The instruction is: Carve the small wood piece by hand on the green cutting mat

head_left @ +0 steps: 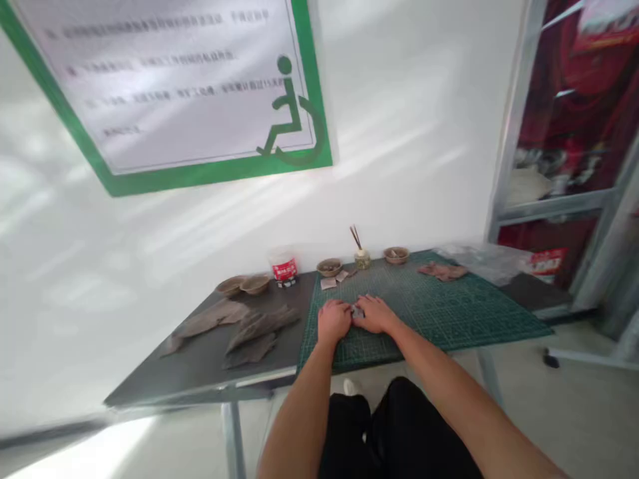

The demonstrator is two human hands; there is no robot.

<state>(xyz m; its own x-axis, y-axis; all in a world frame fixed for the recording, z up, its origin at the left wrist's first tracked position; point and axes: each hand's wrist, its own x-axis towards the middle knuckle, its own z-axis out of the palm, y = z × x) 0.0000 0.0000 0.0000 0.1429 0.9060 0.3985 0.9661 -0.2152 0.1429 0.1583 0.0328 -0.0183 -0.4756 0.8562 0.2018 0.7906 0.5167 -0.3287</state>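
Close together over the green cutting mat (pixel 479 313), my left hand (pixel 334 321) and my right hand (pixel 373 313) meet at a small grey piece (pixel 356 312). Fingers of both hands are curled and pinch it from either side; its kind is too small and blurred to tell. Just beyond my hands lie small pale square pieces (pixel 328 283) on the mat. Behind them stands a bowl (pixel 329 267) with small items in it.
Brown cloths (pixel 254 332) lie on the dark tabletop (pixel 164 372) at left, near two bowls (pixel 255 285) and a red-labelled tub (pixel 284 267). At the back are a reed diffuser (pixel 362 259) and another bowl (pixel 396 255). A reddish cloth (pixel 442 271) and clear plastic (pixel 486 261) lie right.
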